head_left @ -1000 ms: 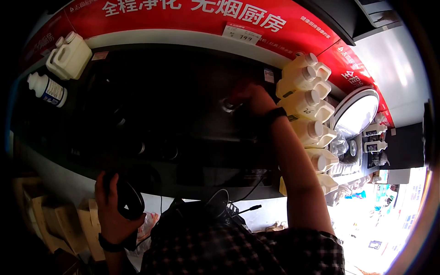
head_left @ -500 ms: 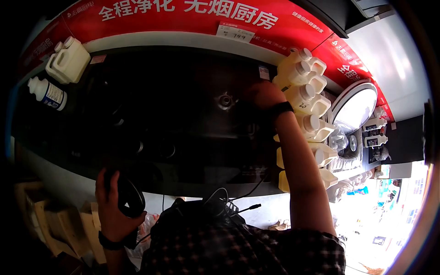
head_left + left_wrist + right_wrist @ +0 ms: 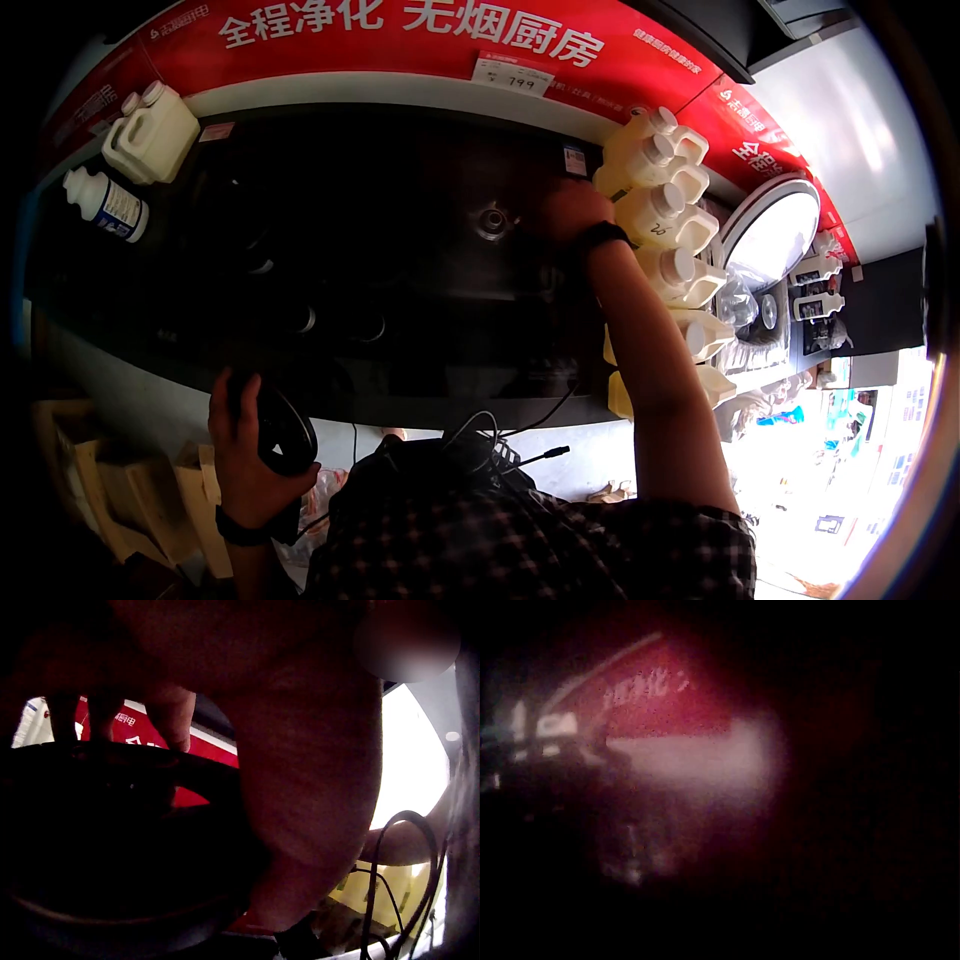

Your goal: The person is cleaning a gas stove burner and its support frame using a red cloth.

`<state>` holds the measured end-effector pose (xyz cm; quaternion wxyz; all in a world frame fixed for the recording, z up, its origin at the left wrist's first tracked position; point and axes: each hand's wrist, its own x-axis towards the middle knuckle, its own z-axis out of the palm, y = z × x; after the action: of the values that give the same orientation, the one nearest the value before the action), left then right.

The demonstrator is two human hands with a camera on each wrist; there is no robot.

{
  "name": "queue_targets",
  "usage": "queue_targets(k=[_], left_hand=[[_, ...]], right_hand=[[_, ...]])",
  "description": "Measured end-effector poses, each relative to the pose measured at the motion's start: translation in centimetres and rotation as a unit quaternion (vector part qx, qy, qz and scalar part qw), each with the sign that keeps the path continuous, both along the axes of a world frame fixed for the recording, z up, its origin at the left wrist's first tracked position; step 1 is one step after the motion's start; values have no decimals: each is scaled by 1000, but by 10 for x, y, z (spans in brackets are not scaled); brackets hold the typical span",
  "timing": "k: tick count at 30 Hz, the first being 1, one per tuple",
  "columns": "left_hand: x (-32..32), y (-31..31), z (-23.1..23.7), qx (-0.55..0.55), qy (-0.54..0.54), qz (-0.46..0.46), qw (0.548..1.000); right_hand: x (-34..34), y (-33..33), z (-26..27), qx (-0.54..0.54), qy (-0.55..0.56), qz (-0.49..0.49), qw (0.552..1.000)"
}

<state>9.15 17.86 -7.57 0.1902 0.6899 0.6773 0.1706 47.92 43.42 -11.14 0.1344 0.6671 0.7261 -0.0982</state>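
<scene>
My left hand grips a black, round, ring-like part at the front edge of the dark cooktop. In the left wrist view the thumb and fingers curl over the rim of this black part. My right hand reaches over the right side of the cooktop, just right of a bare metal burner centre. Its fingers are lost in the dark, and I cannot tell whether they hold anything. The right wrist view is mostly black.
A row of pale yellow jugs stands along the cooktop's right side, close by the right forearm. A white jug and a white bottle stand at the left. A red banner runs behind. Cables hang at the front, with wooden boxes lower left.
My right hand has moved right, off the burner centre, which now shows uncovered. The left hand keeps its hold on the black ring-like part.
</scene>
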Motion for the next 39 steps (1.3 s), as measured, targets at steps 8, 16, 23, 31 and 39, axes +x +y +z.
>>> queue_targets(k=[8, 16, 23, 31, 39], left_hand=[[-8, -4, -7, -4, 19, 2, 1000], [-6, -4, -2, -19, 35, 5, 999], [-9, -4, -6, -5, 9, 9, 1000], [-7, -1, -6, -28, 31, -3, 999], [-5, 4, -5, -23, 1, -3, 1000]], right_hand=[[25, -17, -78, 185, 136, 124, 965], [-3, -64, -27, 73, 66, 104, 990], [12, -81, -24, 7, 453, -38, 891], [22, -98, -22, 188, 426, -37, 884], [40, -98, -21, 268, 547, -232, 759]])
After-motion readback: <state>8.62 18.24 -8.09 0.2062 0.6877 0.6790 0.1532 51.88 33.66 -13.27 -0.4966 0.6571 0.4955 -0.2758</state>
